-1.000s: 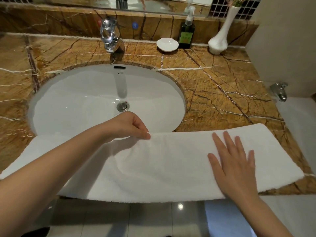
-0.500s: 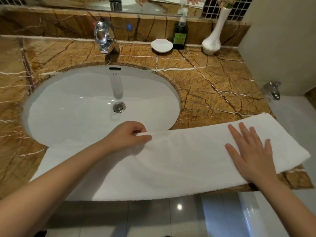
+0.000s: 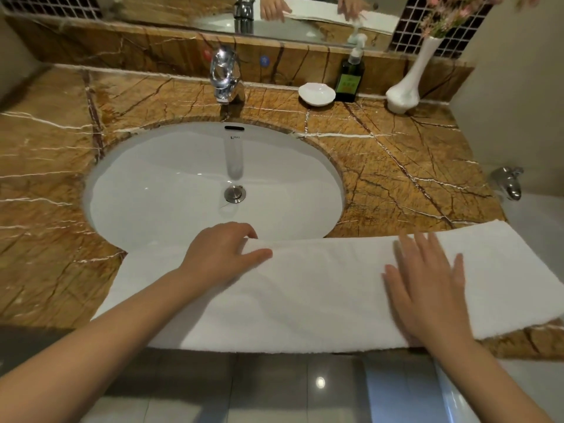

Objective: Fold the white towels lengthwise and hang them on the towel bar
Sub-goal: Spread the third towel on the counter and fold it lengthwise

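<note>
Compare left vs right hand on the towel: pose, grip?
The left hand pinches the towel's far edge, fingers curled; the right hand presses flat on it, fingers straight, spread. The left hand sits mid-towel by the sink; the right hand nearer its right end, over the countertop. Both touch the towel.

A brown marble surface (image 3: pixel 396 166), veined white and dark, holds an oval white sink (image 3: pixel 152 193) with a chrome drain (image 3: pixel 234 194). A chrome faucet (image 3: pixel 225 76) stands behind the sink. Along the marble backsplash (image 3: pixel 137 53) sit a small white dish (image 3: pixel 316 94), a dark green pump bottle (image 3: pixel 350 77) just beside it and a white vase (image 3: pixel 406 90) of pink flowers (image 3: pixel 442 16). Above runs a mirror (image 3: pixel 183 10), flanked by dark mosaic tiles (image 3: pixel 409 25). A plain pale wall (image 3: pixel 512 87) closes the right side, with a chrome tap (image 3: pixel 508 183) over what may be a bathtub rim (image 3: pixel 534 227). The glossy grey tiled floor (image 3: pixel 274 392) reflects a spot of light (image 3: pixel 320 382).
</note>
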`<action>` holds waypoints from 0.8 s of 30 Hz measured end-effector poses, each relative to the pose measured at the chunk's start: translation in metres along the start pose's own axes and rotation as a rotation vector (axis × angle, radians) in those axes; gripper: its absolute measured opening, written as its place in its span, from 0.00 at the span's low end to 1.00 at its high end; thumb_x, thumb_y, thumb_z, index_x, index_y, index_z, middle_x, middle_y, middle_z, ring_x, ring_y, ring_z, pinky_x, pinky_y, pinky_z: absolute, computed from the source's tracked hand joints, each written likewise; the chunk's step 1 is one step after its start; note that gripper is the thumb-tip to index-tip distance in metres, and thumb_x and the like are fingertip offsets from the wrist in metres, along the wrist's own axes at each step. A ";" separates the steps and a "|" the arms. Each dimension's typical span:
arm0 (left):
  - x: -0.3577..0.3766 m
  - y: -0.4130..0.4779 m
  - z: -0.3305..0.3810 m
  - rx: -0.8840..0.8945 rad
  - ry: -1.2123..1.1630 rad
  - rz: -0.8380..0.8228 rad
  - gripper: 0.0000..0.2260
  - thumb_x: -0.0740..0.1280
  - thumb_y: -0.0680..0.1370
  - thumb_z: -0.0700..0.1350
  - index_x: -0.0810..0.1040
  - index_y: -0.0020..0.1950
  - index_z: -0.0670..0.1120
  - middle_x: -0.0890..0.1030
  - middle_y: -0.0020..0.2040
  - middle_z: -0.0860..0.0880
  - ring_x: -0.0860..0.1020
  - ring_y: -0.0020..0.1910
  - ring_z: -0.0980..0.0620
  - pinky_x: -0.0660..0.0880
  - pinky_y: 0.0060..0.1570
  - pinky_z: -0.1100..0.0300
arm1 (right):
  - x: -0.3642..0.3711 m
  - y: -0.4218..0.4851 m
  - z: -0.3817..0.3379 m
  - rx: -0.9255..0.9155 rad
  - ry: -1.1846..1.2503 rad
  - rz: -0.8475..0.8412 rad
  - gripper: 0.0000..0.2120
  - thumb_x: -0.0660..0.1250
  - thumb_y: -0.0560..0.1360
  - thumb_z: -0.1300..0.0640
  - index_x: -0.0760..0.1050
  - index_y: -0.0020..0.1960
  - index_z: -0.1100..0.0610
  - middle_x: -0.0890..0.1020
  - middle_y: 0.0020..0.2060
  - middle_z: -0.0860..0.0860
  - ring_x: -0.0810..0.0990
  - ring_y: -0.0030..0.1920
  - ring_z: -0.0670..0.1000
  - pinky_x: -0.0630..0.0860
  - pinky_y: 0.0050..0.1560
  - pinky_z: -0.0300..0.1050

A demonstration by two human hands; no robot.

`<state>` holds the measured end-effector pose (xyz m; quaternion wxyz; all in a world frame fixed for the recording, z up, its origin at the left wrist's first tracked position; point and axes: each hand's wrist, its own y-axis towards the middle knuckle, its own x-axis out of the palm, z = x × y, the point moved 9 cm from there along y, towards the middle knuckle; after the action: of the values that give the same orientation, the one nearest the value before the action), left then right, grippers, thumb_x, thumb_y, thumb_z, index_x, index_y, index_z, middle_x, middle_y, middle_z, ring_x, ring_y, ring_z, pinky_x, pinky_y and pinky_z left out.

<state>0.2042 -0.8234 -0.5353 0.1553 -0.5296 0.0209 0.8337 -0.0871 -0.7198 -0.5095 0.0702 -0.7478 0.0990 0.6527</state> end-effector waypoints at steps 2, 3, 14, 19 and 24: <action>0.002 0.001 -0.015 -0.038 -0.048 -0.044 0.18 0.62 0.72 0.65 0.78 0.45 0.51 0.76 0.38 0.56 0.76 0.43 0.52 0.71 0.41 0.57 | 0.003 -0.022 -0.086 -0.246 0.137 -0.034 0.26 0.48 0.79 0.45 0.59 0.75 0.51 0.59 0.76 0.50 0.51 0.77 0.51 0.48 0.75 0.59; 0.003 0.002 -0.025 -0.070 -0.127 -0.079 0.18 0.62 0.71 0.64 0.78 0.41 0.50 0.77 0.35 0.54 0.76 0.40 0.52 0.72 0.41 0.56 | 0.010 -0.036 -0.126 -0.380 0.175 -0.067 0.26 0.48 0.79 0.44 0.59 0.75 0.50 0.60 0.75 0.49 0.53 0.77 0.50 0.49 0.75 0.57; -0.012 0.014 -0.082 -0.039 -0.111 -0.367 0.14 0.63 0.79 0.50 0.76 0.36 0.46 0.78 0.36 0.52 0.75 0.36 0.56 0.71 0.43 0.58 | 0.074 -0.083 -0.225 -0.663 -0.022 -0.198 0.26 0.46 0.80 0.39 0.57 0.76 0.45 0.62 0.75 0.51 0.60 0.75 0.55 0.51 0.69 0.58; -0.036 0.005 -0.113 -0.110 -0.209 -0.413 0.13 0.66 0.77 0.50 0.80 0.39 0.41 0.79 0.37 0.50 0.75 0.37 0.53 0.70 0.40 0.63 | 0.069 -0.084 -0.226 -0.605 -0.004 -0.195 0.26 0.37 0.81 0.43 0.61 0.74 0.44 0.65 0.74 0.51 0.63 0.73 0.55 0.54 0.67 0.58; -0.057 0.001 -0.118 -0.086 -0.288 -0.330 0.02 0.73 0.73 0.44 0.83 0.42 0.51 0.84 0.42 0.54 0.79 0.37 0.64 0.73 0.37 0.74 | 0.062 -0.096 -0.261 -0.757 0.059 -0.117 0.25 0.53 0.78 0.39 0.66 0.72 0.46 0.70 0.71 0.50 0.68 0.71 0.53 0.60 0.71 0.60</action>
<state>0.3299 -0.8616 -0.5362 0.2683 -0.4073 -0.1239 0.8641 0.1956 -0.6911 -0.5375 -0.1765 -0.7436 -0.1900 0.6163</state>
